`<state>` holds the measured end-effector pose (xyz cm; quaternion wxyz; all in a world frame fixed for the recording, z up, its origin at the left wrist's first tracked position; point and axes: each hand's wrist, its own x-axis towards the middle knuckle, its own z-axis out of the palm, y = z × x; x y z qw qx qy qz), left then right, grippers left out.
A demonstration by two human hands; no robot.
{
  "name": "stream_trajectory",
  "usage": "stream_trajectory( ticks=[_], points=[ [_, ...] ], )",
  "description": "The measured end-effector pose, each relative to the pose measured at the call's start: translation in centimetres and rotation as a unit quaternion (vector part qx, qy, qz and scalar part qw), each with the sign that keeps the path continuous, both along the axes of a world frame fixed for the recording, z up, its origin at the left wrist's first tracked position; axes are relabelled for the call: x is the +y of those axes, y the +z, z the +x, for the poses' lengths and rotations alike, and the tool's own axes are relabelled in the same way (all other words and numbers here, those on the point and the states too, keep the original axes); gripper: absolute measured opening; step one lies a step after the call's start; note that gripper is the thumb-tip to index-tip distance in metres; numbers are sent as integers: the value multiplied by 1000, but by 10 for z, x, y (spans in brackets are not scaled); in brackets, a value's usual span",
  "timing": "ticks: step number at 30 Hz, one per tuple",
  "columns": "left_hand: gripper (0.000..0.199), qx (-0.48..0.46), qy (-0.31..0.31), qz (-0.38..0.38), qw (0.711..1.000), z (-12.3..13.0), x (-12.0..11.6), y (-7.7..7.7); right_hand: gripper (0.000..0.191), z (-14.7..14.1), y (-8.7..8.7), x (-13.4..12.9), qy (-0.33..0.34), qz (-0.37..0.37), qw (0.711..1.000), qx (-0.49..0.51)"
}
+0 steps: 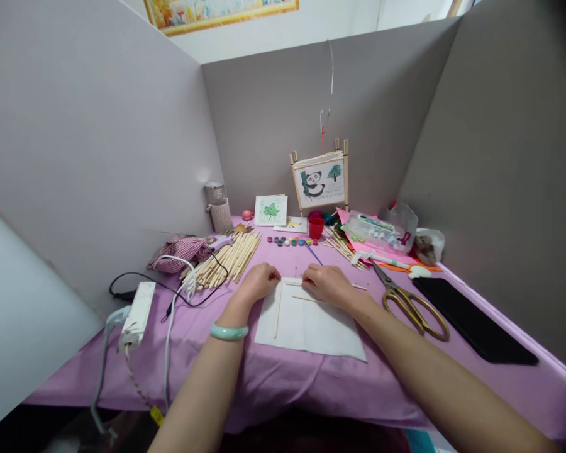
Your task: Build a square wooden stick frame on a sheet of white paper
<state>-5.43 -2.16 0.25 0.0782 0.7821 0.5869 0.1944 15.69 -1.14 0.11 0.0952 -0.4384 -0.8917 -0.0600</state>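
The left forearm (200,390) and right forearm (434,371), both sleeveless, slant inward from the bottom of the view. The left hand (260,281) curls its fingers, back upward; the right hand (327,284) (fingers also bent) lies palm down, near it but not touching.

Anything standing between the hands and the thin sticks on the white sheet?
Nothing visible. The left hand is by the far end of the left stick; the right hand partly covers other sticks.
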Motion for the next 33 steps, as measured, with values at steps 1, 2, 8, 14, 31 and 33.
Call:
stream_trajectory(
  ticks=[1,2,8,14,31,33],
  points=[
    [23,-1,1,-1,1000,0,0,0,27,-1,-1,0,1,-1,1000,1],
    [23,-1,2,-2,1000,0,0,0,27,-2,-1,0,2,-4,1000,3],
    [23,-1,5,-1,1000,0,-1,1,28,-7,-2,1,-10,-19,1000,10],
    [23,0,2,6,1000,0,1,-2,27,-6,-4,2,-9,-12,1000,21],
    [24,9,-6,5,1000,-1,1,-2,26,-6,-3,4,-3,-21,999,37],
    [24,9,-8,8,1000,-1,1,-2,24,0,0,5,-4,-17,998,67]
  ],
)
